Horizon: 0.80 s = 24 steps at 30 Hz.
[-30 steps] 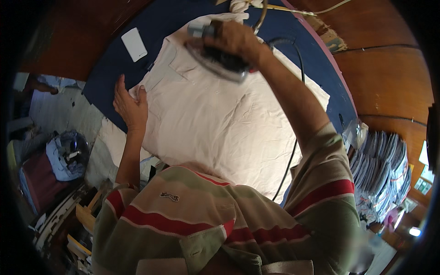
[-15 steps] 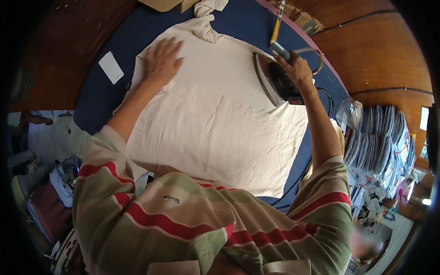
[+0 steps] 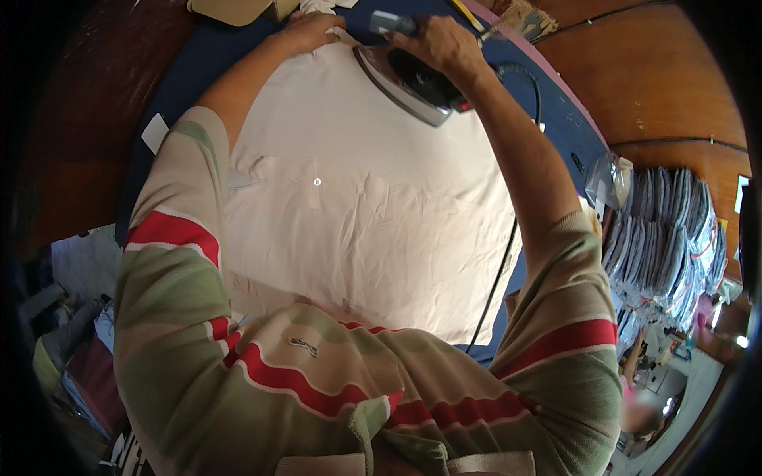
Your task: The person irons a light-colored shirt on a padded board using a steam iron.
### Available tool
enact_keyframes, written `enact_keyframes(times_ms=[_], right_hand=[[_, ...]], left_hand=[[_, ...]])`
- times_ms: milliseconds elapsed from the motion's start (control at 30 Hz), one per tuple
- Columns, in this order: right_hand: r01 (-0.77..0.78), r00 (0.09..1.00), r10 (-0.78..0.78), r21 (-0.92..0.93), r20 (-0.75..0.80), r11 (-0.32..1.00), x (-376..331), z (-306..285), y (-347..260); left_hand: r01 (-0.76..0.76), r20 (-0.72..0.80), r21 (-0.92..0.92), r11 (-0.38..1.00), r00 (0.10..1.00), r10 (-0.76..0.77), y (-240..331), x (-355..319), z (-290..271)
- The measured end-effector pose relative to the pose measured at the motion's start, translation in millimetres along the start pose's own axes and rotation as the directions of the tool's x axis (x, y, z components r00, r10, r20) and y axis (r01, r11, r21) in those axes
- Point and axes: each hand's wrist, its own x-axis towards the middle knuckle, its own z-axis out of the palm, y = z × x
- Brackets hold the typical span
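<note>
A pale beige shirt [image 3: 373,230] lies spread over the dark blue padded ironing surface [image 3: 567,135]. Its near half is wrinkled, its far half smoother, and a small white button shows left of the middle. My right hand [image 3: 444,49] wraps round the handle of an electric iron [image 3: 417,75], whose tip points to the far left. The iron stands over the far right part of the cloth; its soleplate contact is hard to see. At the far left edge, my left hand [image 3: 311,33] has its fingers closed on the shirt beside a bunched part.
A power cord [image 3: 500,278] runs down the shirt's right side. Brown cardboard [image 3: 230,9] and a white card [image 3: 155,133] lie at the left. Stacks of bagged grey garments [image 3: 659,230] stand at the right, next to a clear plastic bag [image 3: 607,182]. Another person [image 3: 639,414] is at lower right.
The iron has moved left and away from me in my right hand. My left hand, flat on the cloth before, has reached to its far edge. The shirt's button now shows.
</note>
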Motion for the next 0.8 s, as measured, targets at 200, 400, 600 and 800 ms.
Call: enact_keyframes(times_ms=[200, 400, 600, 800], right_hand=[[0.101, 0.980, -0.114, 0.085, 0.165, 0.991, -35.4, -5.1, -13.0], [0.329, 0.895, -0.322, 0.030, 0.310, 0.944, -127.7, -15.6, -25.4], [0.100, 0.980, -0.112, 0.078, 0.163, 0.992, -98.4, -17.8, 44.3], [0.167, 0.914, -0.202, 0.125, 0.353, 0.978, -188.9, -46.5, 78.4]], left_hand=[[-0.116, -0.113, -0.074, 0.990, 0.988, 0.107, -15.1, -3.2, 9.9], [-0.010, 0.002, -0.069, 0.998, 1.000, 0.010, 3.5, -0.6, -1.5], [0.066, -0.418, 0.291, 0.955, 0.906, 0.065, 79.2, -25.6, 17.1], [0.118, -0.200, 0.234, 0.965, 0.977, -0.071, 108.3, -55.5, 57.0]])
